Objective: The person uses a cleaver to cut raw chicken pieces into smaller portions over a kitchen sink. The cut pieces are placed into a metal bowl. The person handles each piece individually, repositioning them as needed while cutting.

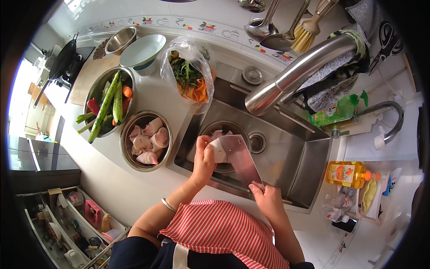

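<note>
Over the sink, my left hand (204, 159) grips a pale piece of raw meat (220, 150). A broad-bladed cleaver (242, 158) is in my right hand (268, 200), held near its lower end; its handle is mostly hidden by my fingers. The flat blade lies against or just in front of the meat; I cannot tell whether it cuts in. Beneath both, a round metal bowl (247, 137) sits in the stainless steel sink (285, 171), with more pale meat partly visible inside. To the left on the counter, another metal bowl (125, 158) holds several raw meat pieces (142, 143).
A vegetable bowl (90, 114), a plastic bag of peelings (191, 79) and a pale green bowl (142, 50) stand at the back left. The large faucet (278, 89) overhangs the sink. Soap bottles (344, 173) line the right side. A drawer (72, 228) is open at lower left.
</note>
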Motion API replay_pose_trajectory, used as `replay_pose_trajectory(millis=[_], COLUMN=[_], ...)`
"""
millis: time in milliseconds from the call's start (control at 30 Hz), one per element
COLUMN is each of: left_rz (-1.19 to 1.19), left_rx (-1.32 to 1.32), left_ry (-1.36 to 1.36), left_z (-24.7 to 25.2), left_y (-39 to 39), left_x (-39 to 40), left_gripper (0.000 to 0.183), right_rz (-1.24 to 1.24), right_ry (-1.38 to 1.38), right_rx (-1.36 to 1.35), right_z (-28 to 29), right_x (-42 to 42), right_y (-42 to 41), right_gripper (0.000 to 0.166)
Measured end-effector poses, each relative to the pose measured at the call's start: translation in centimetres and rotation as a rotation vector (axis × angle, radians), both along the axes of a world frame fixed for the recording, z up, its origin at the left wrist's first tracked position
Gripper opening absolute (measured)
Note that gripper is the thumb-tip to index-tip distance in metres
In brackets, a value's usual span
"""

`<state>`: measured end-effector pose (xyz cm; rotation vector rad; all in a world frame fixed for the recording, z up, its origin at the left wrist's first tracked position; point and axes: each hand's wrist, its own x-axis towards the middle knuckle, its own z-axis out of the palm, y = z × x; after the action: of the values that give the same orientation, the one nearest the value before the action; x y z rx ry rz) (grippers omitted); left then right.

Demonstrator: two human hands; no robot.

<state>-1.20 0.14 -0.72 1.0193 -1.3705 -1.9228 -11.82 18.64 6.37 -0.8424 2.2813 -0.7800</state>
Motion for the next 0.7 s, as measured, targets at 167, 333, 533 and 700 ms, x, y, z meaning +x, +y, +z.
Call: replay_pose_trajectory(millis=[167, 333, 533, 700], left_rz=[0.011, -0.017, -0.025, -0.048], left_rx=[0.102, 0.07, 0.073, 0.203], left_ry=[0.031, 0.01, 0.001, 0.028], left_z=[-0.1, 0.0, -0.2, 0.4], left_y=[-0.7, -0.4, -0.6, -0.2], left_x=[0.6, 0.4, 0.4, 0.7], left_gripper=[0.014, 0.015, 0.014, 0.015], right_rz=[-0.073, 0.025, -0.159, -0.006], right_ry=[0.024, 0.069, -0.253, 0.003], right_rx=[0.104, 0.12, -0.018, 0.252], right_z=[-0.5, -0.1, 0.9, -0.9], right_x=[-1.2, -0.6, -0.5, -1.4], right_y=[0.9, 0.0, -0.3, 0.5], right_gripper=[0.031, 0.032, 0.037, 0.036])
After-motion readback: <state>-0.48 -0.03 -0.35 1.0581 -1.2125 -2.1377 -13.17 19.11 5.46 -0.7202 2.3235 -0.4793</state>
